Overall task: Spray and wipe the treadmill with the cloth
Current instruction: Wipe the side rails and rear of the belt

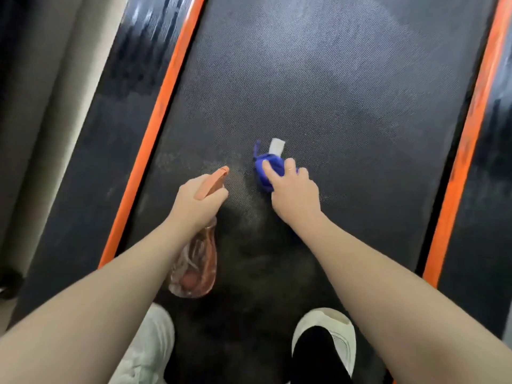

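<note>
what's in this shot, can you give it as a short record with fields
surface: treadmill belt, dark, with pale damp patches
left hand: left hand grips a spray bottle, orange nozzle aimed at the belt
right hand: right hand presses a blue cloth onto the belt, fingers curled over it
cloth detail: white tag sticks out at the far side
edges: orange strips along both sides of the belt
feet: white shoes at the near end of the belt
</note>
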The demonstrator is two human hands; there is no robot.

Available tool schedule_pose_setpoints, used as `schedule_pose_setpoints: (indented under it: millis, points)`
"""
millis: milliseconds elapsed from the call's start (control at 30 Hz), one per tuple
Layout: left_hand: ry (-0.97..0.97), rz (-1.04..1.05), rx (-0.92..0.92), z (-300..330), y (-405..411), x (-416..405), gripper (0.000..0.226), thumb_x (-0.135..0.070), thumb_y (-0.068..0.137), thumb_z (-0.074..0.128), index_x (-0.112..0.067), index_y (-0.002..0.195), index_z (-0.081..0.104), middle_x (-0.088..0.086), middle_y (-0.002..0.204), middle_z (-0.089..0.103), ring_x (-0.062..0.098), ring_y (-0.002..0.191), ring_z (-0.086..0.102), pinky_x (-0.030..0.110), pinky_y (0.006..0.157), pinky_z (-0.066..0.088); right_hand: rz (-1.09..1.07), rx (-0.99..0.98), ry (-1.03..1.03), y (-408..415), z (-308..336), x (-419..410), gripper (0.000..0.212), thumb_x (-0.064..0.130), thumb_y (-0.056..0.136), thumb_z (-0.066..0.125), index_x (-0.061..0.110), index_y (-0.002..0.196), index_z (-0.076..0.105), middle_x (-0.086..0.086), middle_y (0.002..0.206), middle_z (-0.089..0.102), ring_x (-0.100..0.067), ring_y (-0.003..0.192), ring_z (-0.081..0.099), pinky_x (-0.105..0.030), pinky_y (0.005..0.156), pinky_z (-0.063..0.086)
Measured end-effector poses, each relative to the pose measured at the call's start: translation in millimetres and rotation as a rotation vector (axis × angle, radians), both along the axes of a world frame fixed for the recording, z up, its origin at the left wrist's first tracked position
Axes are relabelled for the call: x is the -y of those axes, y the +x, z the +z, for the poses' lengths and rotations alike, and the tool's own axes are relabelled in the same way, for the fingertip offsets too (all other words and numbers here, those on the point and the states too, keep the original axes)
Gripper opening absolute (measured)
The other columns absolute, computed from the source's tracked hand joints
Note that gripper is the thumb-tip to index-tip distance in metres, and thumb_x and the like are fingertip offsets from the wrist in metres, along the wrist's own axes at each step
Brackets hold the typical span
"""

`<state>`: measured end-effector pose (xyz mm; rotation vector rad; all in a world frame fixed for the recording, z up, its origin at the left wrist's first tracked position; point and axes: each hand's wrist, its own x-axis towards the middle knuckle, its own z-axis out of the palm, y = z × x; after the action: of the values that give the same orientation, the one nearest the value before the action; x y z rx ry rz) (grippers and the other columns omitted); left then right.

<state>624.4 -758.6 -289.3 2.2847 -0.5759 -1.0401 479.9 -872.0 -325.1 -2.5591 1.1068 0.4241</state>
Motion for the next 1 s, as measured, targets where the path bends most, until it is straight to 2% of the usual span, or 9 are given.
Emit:
schedule_pose_setpoints:
  millis: [67,133,267,333,567,667,767,933,1000]
  points:
    - [-0.024,0.037,0.017,2,8,2,0.029,-0.024,0.071,0.06,0.004,0.08,0.059,0.004,0.07,0.054,0.012,0.064,0.046,0.012,0.05,0.033,0.297,0.001,0.0,0,-5,5,0.059,0.02,0.091,0.046,0.034,0.145,0.026,-0.014,0.139,0.034,-0.033,0.106,0.045,-0.041,0.076,0.045]
    - [-0.065,0.05,0.021,5,17,4,0.035,-0.026,0.069,0.057,0.007,0.081,0.057,0.009,0.072,0.054,0.013,0.066,0.047,0.013,0.051,0.033,0.321,0.014,-0.098,-16,-9,30,0.058,0.018,0.089,0.05,0.037,0.141,0.035,-0.014,0.128,0.044,-0.034,0.098,0.049,-0.041,0.07,0.046]
    - [-0.103,0.066,0.055,9,29,6,0.034,-0.027,0.069,0.053,0.003,0.082,0.06,0.019,0.081,0.063,0.025,0.073,0.057,0.03,0.069,0.046,-0.28,-0.095,-0.073,-34,-8,54,0.064,0.012,0.09,0.044,0.037,0.145,0.023,-0.016,0.137,0.031,-0.037,0.104,0.043,-0.044,0.075,0.046]
    - [-0.093,0.068,0.09,9,28,9,0.03,-0.026,0.071,0.053,0.002,0.079,0.059,0.02,0.082,0.064,0.026,0.074,0.057,0.034,0.067,0.044,-0.351,-0.139,-0.048,-19,-2,41,0.068,0.013,0.089,0.045,0.03,0.148,0.016,-0.017,0.145,0.022,-0.038,0.11,0.04,-0.043,0.079,0.045]
    - [-0.093,0.124,0.075,9,28,10,0.022,-0.021,0.077,0.056,0.0,0.083,0.061,0.012,0.081,0.063,0.021,0.077,0.056,0.026,0.064,0.039,0.388,-0.071,0.058,13,6,-9,0.058,0.019,0.094,0.037,0.033,0.147,0.017,-0.012,0.139,0.029,-0.032,0.11,0.04,-0.04,0.077,0.046]
    - [-0.102,0.114,0.026,11,38,4,0.017,-0.018,0.079,0.057,-0.002,0.082,0.059,0.011,0.078,0.06,0.021,0.073,0.055,0.031,0.065,0.044,0.184,-0.107,-0.091,23,6,28,0.055,0.017,0.094,0.036,0.035,0.144,0.022,-0.014,0.134,0.034,-0.034,0.108,0.041,-0.043,0.075,0.046]
    - [-0.138,0.113,-0.059,9,54,0,0.012,-0.024,0.071,0.05,-0.022,0.083,0.051,0.016,0.086,0.06,0.019,0.078,0.054,0.035,0.074,0.045,-0.037,-0.125,-0.144,44,4,36,0.054,0.014,0.093,0.036,0.027,0.145,0.025,-0.017,0.136,0.033,-0.035,0.109,0.042,-0.044,0.075,0.046]
    - [-0.209,0.302,-0.053,10,66,-14,0.018,-0.015,0.076,0.056,-0.031,0.083,0.059,-0.001,0.083,0.056,0.011,0.079,0.052,0.024,0.076,0.043,0.493,-0.067,0.012,65,5,-35,0.053,0.018,0.094,0.036,0.026,0.145,0.023,-0.015,0.135,0.033,-0.034,0.11,0.041,-0.04,0.07,0.04]
    - [-0.198,0.331,-0.016,11,71,-21,0.025,-0.019,0.075,0.055,-0.029,0.095,0.066,-0.003,0.083,0.059,0.012,0.08,0.055,0.026,0.079,0.046,0.624,-0.091,0.063,69,4,-28,0.055,0.019,0.096,0.036,0.03,0.147,0.018,-0.013,0.14,0.028,-0.034,0.113,0.039,-0.039,0.073,0.04]
